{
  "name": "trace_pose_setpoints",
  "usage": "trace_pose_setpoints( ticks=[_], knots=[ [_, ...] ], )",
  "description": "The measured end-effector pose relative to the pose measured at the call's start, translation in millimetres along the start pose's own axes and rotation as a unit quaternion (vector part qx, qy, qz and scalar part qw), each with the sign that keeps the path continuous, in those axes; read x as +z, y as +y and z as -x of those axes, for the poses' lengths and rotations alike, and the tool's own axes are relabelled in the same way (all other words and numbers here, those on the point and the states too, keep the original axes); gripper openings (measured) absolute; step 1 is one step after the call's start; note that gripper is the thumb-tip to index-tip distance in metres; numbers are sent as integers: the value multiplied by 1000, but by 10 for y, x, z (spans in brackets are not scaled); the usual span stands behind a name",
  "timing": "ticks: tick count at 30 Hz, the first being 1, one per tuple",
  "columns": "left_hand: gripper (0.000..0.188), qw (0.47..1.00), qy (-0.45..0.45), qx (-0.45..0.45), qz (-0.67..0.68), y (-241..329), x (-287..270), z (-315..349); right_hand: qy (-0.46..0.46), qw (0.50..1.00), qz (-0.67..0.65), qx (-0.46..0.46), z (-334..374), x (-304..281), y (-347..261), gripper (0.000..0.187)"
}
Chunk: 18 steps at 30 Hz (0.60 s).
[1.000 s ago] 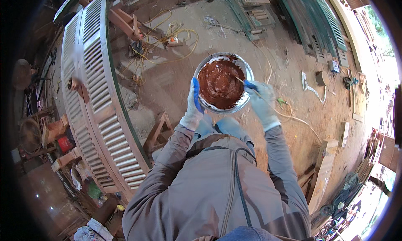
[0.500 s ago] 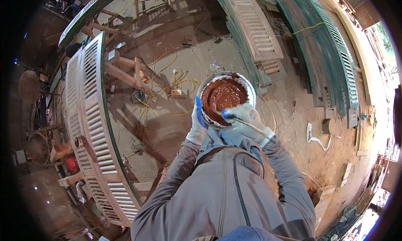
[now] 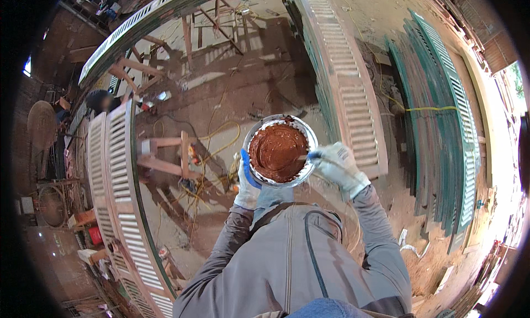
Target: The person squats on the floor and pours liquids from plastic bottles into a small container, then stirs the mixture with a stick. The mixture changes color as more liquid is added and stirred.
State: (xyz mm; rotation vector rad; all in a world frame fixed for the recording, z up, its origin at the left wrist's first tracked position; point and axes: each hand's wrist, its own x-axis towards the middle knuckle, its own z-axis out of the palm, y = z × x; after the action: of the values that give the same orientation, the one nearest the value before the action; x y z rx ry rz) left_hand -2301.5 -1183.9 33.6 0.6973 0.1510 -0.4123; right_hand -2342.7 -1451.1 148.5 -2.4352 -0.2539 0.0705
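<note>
Bucket: the white-rimmed bucket (image 3: 298,180) is upright in front of your body, above your legs, its mouth facing up, which probably keeps the thick brown mixture (image 3: 277,152) level and in your sight.
Left grip: your left hand (image 3: 248,184) is curled against the bucket's left side, apparently to steady it; its underside support is hidden.
Right grip: your right hand (image 3: 338,166) is closed around a thin stick (image 3: 303,158), blurred, held over the bucket's right edge, seemingly for reach into the mixture.
Shutters: slatted panels (image 3: 353,91) lie stacked ahead, likely to save room.
</note>
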Motion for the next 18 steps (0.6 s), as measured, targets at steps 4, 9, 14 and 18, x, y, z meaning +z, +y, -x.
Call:
trace_pose_setpoints(
  ticks=[4, 9, 14, 18],
  knots=[
    [60, 999, -1, -37, -24, 248, 631, -1305, 145, 984, -98, 25, -1300, -259, 398, 14],
    [57, 1000, -4, -19, -12, 617, 838, -2782, 54, 997, -59, 19, -2206, -846, 865, 15],
    [62, 1000, -6, 7, -23, 711, 1162, -4398, 191, 956, -213, 68, -3686, -1040, 1684, 18],
    [65, 1000, -17, 2, -7, 955, 1351, -5745, 43, 998, -5, 34, -4668, -1678, 2218, 23]
  ],
)
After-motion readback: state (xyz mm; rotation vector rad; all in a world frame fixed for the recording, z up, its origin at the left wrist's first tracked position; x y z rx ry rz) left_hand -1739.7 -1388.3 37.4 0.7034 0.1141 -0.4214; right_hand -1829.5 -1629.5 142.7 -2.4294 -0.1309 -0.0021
